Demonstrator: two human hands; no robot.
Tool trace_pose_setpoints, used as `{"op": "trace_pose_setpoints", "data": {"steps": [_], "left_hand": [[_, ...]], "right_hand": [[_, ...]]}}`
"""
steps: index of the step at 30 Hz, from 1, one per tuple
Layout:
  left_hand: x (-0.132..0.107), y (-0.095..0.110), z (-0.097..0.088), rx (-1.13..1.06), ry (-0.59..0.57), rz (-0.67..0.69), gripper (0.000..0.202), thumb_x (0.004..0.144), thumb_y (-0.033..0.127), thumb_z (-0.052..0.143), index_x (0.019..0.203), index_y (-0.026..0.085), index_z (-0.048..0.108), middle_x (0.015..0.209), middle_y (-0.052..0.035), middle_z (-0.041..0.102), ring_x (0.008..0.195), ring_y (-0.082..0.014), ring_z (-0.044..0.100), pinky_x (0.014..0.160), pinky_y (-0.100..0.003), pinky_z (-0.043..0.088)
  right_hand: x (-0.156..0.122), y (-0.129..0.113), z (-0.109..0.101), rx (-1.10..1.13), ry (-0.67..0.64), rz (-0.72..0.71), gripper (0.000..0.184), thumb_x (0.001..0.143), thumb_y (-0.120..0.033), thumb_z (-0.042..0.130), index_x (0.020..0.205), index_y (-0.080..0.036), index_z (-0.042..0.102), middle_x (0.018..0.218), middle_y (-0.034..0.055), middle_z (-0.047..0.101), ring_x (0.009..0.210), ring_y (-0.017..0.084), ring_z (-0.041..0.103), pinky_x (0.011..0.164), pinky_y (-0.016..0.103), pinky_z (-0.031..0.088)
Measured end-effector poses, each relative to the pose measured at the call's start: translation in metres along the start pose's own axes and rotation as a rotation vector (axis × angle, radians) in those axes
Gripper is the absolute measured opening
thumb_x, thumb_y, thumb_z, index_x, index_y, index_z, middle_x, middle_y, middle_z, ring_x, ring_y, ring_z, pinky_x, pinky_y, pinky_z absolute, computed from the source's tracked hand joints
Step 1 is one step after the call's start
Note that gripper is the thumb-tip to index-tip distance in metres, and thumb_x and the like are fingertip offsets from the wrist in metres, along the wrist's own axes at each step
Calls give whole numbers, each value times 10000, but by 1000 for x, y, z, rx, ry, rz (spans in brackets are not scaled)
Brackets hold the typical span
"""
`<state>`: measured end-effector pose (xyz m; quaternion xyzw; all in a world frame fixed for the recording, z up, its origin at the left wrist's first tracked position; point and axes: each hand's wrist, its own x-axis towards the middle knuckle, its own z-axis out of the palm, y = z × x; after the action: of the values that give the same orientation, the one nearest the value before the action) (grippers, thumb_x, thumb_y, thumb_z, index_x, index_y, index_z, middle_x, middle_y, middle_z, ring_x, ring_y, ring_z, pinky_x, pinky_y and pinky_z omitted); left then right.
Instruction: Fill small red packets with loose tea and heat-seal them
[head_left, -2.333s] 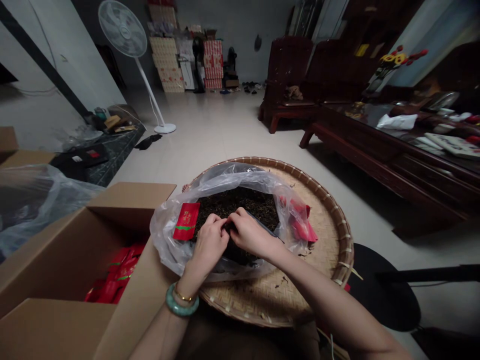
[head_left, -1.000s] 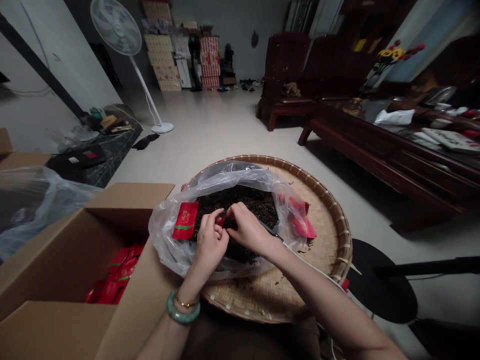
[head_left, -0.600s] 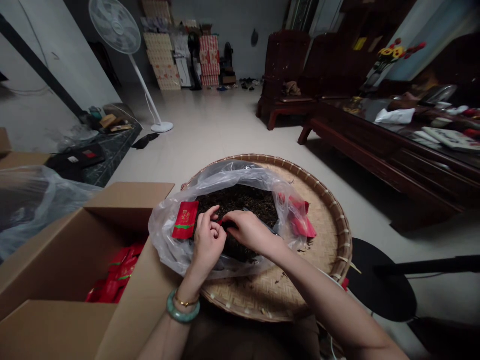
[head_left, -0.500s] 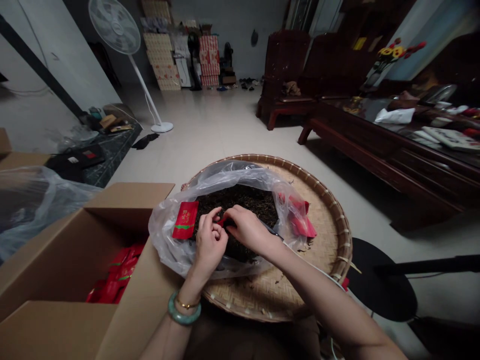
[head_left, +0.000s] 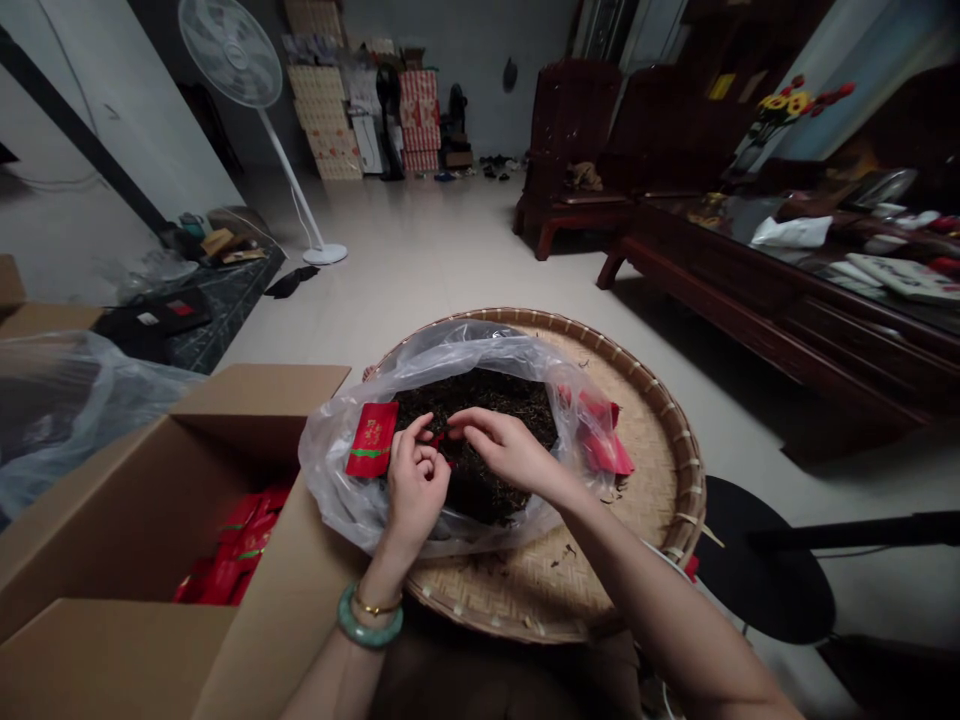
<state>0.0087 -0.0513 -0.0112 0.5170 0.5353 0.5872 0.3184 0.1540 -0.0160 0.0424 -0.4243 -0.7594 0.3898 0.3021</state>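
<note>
My left hand (head_left: 416, 478) has its fingers curled round a small red packet (head_left: 438, 440), mostly hidden behind them. Just right of it, my right hand (head_left: 501, 448) reaches over the packet with fingers stretched and thumb apart, seemingly gripping nothing. Both hands are above dark dried tea leaves (head_left: 517, 398) heaped in a clear plastic bag (head_left: 337, 505). A flat red packet (head_left: 372, 440) with gold print and a green stripe lies on the bag's left side. The bag rests on a round woven bamboo tray (head_left: 649, 440).
On the left stands an open cardboard box (head_left: 262, 390) with several red packets (head_left: 244, 545) inside. More red packets (head_left: 604, 440) lie on the tray's right, partly under plastic. A black round base (head_left: 765, 570) is beside the tray. A white fan (head_left: 322, 255) and wooden table (head_left: 750, 310) stand beyond.
My right hand's fingers have spread and come away from the pinch at the red packet. My left hand has shifted slightly left. The packet on the bag's side stays put.
</note>
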Motion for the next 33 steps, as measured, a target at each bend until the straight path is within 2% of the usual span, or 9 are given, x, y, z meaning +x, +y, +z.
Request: {"op": "trace_pose_setpoints", "data": {"steps": [3,5,9,12,17,23,28,30,33], "left_hand": [[1,0,0,-53,20,-27,490,703,96,549,1178,212,517,950,-22,453,599,-36,501,515,-137,458],[1,1,0,-77,24,-43,491,700,96,550,1176,210,514,947,-21,452,601,-38,502,524,-144,465],[1,3,1,-97,36,-44,492,701,93,541,1177,213,507,965,-21,443,623,-40,505,567,-156,484],[0,5,1,-96,33,-19,485,702,89,537,1171,210,509,970,-20,434,627,-37,501,575,-152,484],[-5,2,3,-55,-23,24,470,723,86,534,1175,214,513,975,-25,434,656,-49,498,580,-152,482],[-9,0,3,-65,-31,37,456,739,93,530,1177,221,516,991,-29,434,688,-59,514,599,-160,491],[-8,1,0,-94,29,21,434,738,102,536,1158,208,516,992,-35,441,681,-52,512,616,-158,495],[-8,1,0,-96,43,21,421,736,108,540,1146,205,522,993,-41,445,719,-67,523,630,-161,499],[-10,2,2,-86,44,21,415,733,112,542,1138,202,529,991,-46,444,798,-96,536,661,-173,508]], "right_hand": [[-8,12,6,-11,38,11,410,759,-154,623,1160,-186,541,1147,95,593,952,179,602,788,306,491],[-13,20,15,0,35,1,474,718,-112,653,1169,-185,530,1155,100,551,860,155,606,737,290,506],[-17,27,30,-102,131,-123,273,801,-150,597,1069,-205,602,1037,68,544,861,153,572,738,285,494],[-17,27,31,-258,133,-201,167,862,-219,552,995,-208,652,947,63,552,893,175,542,768,301,471],[-13,22,25,-333,121,-179,153,865,-203,558,976,-191,661,864,50,588,782,154,549,674,261,451],[-12,18,26,-249,119,-231,119,847,-152,566,897,-212,655,837,23,683,782,160,562,714,272,444],[-18,22,18,-173,325,-209,227,866,-136,474,1003,-215,638,976,67,641,930,188,553,831,341,453],[-20,25,17,-254,267,-226,284,834,-106,484,1037,-232,638,1087,88,588,1037,219,506,890,401,438],[-22,27,20,-413,89,-261,349,778,-79,533,1072,-237,633,1189,111,518,1145,263,415,937,463,412]]}}
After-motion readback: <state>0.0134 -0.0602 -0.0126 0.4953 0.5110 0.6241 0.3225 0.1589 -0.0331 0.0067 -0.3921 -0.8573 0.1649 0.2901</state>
